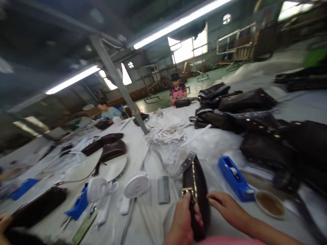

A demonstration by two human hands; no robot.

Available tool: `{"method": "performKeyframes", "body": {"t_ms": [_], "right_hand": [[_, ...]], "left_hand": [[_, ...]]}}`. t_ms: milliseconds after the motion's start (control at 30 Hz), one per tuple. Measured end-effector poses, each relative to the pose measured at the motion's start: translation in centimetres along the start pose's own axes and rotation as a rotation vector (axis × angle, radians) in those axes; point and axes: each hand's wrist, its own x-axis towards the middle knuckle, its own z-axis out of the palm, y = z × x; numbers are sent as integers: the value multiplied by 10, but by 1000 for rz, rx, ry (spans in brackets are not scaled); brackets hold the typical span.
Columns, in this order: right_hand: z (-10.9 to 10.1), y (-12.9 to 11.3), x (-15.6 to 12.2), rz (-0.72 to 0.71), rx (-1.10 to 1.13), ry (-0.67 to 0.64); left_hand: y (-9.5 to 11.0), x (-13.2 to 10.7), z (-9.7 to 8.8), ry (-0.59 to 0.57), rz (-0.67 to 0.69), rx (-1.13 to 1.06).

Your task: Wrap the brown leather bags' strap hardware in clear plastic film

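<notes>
A dark brown leather handbag (201, 180) with a gold zipper and a gold buckle stands on end in front of me, tilted slightly. My left hand (182, 217) is wrapped round its lower left side, with the thumb by the buckle. At the bag's right edge is my right hand (222, 204), fingers reaching toward the leather and holding nothing that shows; whether the fingertips touch it I cannot tell. The strap (187, 161) with metal studs, partly under clear plastic, lies at the bag's top.
A blue tape dispenser (235, 178) and a round dish (270, 204) of brown stuff lie right. Dark bags (245, 102) are heaped behind. Left are white fans (136, 185), more bags (113, 149) and a metal post (117, 81). Two people (178, 90) sit across; another hand (5, 223) shows far left.
</notes>
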Motion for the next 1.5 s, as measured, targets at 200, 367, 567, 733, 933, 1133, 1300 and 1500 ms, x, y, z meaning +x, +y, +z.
{"method": "performKeyframes", "body": {"t_ms": [200,367,567,733,933,1133,1300,1500], "right_hand": [[-16,73,-64,31,-316,-86],[-41,107,-97,152,-547,127],[-100,154,-89,528,-843,294],[-116,186,-74,681,-882,147],[-117,168,-70,540,-788,233],[-72,142,-59,460,-682,36],[-41,121,-39,392,-614,-28],[-40,108,-26,258,-442,-56]], "left_hand": [[11,2,21,-30,14,124],[13,8,34,-127,-24,188],[11,18,41,-100,-53,182],[14,20,38,-125,-36,164],[16,23,28,-45,-27,107],[15,24,29,1,-47,65],[15,23,31,12,-39,78],[14,25,32,26,-22,70]]}}
